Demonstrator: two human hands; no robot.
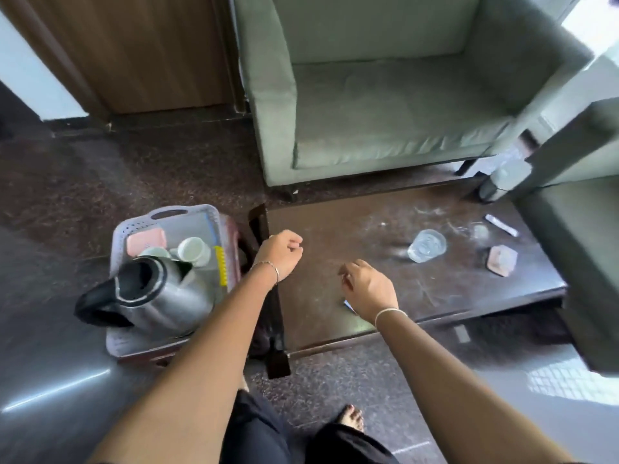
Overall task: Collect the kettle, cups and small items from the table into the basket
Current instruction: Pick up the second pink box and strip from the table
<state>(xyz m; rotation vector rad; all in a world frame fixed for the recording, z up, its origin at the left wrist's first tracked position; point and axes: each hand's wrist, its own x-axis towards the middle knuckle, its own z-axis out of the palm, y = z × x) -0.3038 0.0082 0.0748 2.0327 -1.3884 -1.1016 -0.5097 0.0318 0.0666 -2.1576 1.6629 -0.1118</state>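
Observation:
A pale plastic basket [134, 229] sits on the floor left of the dark low table [335, 329]. Inside it lie a steel kettle [167, 296] with a black handle, white cups [194, 251] and a pink item [145, 241]. Further right on the table stand a clear glass [427, 250], a small pink item [502, 260], a thin white packet [501, 225] and a small clear thing [481, 231]. My left hand [281, 254] hovers over the table's left edge, fingers loosely curled, holding nothing. My right hand [368, 289] hovers over the near table area, loosely curled and empty, above a small blue-white item [349, 306].
A grey-green armchair [385, 112] stands behind the table and a second one [582, 229] to the right. A wooden door [140, 51] is at the back left. The floor is dark polished stone. My bare foot [351, 418] is near the table's front edge.

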